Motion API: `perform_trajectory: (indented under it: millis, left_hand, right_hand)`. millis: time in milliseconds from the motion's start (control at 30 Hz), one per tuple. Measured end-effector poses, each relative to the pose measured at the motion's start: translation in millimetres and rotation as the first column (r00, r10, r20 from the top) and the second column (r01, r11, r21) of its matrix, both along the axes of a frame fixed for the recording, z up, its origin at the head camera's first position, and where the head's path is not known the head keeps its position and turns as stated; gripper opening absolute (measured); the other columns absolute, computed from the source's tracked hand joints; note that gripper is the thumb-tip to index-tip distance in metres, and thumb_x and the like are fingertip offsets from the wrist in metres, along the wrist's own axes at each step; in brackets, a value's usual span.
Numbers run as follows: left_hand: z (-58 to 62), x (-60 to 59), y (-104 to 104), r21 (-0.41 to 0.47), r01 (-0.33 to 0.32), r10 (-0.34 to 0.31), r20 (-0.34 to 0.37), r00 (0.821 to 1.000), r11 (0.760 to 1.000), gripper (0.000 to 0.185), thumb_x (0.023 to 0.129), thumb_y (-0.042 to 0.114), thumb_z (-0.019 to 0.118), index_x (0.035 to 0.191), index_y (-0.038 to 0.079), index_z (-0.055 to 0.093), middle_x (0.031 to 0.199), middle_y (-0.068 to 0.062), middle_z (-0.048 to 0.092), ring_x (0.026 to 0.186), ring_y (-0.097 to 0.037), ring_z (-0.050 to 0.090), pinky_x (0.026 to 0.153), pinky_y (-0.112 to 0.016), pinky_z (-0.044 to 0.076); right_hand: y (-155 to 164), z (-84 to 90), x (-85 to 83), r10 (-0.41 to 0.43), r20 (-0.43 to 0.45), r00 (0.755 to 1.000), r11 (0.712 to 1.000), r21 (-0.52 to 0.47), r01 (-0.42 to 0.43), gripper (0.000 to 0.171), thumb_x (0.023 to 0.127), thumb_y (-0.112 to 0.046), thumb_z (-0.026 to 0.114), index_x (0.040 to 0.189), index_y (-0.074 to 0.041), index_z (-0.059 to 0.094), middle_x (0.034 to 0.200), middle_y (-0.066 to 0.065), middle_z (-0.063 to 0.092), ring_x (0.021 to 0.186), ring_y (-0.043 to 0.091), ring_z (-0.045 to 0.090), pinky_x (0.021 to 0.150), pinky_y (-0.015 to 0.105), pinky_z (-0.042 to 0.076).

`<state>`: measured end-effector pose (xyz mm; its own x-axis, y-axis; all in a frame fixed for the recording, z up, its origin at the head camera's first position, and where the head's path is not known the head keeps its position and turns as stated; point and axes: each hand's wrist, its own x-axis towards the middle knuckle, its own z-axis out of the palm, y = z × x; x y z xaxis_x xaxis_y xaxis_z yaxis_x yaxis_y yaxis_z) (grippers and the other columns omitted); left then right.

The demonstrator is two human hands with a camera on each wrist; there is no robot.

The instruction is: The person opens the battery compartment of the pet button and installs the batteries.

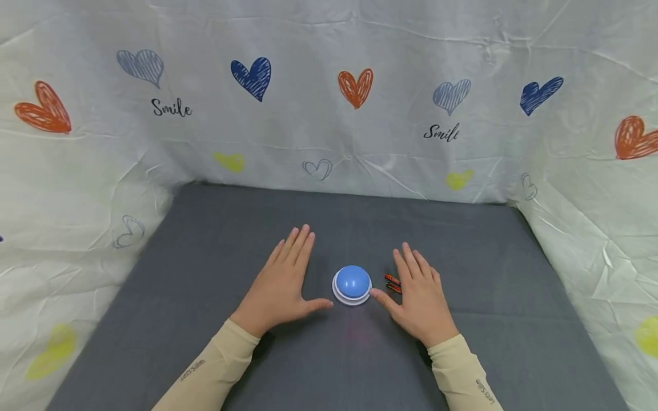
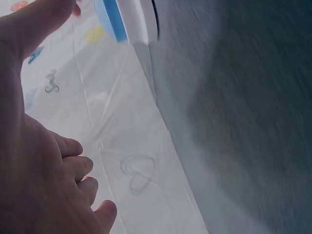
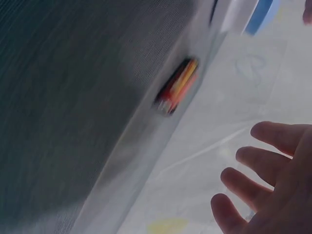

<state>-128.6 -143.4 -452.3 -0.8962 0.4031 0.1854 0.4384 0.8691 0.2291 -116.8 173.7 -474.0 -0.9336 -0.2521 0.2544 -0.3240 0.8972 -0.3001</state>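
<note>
A blue dome button (image 1: 352,283) with a white base is seen just below the centre of the head view, standing on the grey cloth (image 1: 216,228) that covers the table. It is framed by two hands. The left hand (image 1: 281,282) is laid flat on the cloth to the left of the dome, the fingers straight and close together, the thumb stretched toward the white base and ending just beside it. The right hand (image 1: 418,297) is laid flat on the other side, the fingers slightly spread, and its thumb tip is touching the base or almost touching it; which one cannot be told. Nothing is gripped by either hand. The hands are probably placed so in order to keep the dome between them and ready to be taken.

Two small red and black batteries (image 1: 393,283) are seen side by side between the dome and the right hand's fingers, close to the index finger. In the right wrist view they (image 3: 176,86) appear blurred in the upper middle of the frame.

Beige sleeves (image 1: 216,365) are worn on both arms. A white sheet (image 1: 329,114) printed with hearts and the word "Smile" is hung around the table on three sides, apparently as a backdrop.
</note>
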Motion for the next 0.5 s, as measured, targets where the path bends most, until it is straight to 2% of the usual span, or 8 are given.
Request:
perform_trajectory:
  millis: [267, 500]
  left_hand:
    - [-4.6, -1.6, 29, -0.055, 0.081, -0.081, 0.014, 0.997, 0.995, 0.134, 0.083, 0.074, 0.082, 0.174, 0.007, 0.011, 0.183, -0.011, 0.008, 0.171, -0.032, 0.01, 0.134, -0.054, 0.024]
    - [-6.6, -1.4, 44, -0.05, 0.126, -0.123, 0.068, 0.99, 0.991, 0.128, 0.086, 0.064, 0.084, 0.175, 0.008, 0.009, 0.184, -0.01, 0.009, 0.171, -0.031, 0.008, 0.134, -0.052, 0.025]
  right_hand:
    - [-28, 6.0, -5.0, 0.101, 0.017, 0.995, 0.995, -0.004, -0.101, 0.1, 0.097, -0.073, 0.065, 0.168, -0.009, 0.039, 0.175, 0.015, 0.036, 0.158, 0.041, 0.042, 0.121, 0.066, 0.038]
    - [-40, 6.6, -11.9, 0.16, 0.1, 0.982, 0.987, 0.014, -0.162, 0.099, 0.095, -0.074, 0.067, 0.166, -0.009, 0.044, 0.17, 0.014, 0.046, 0.151, 0.038, 0.052, 0.122, 0.063, 0.04]
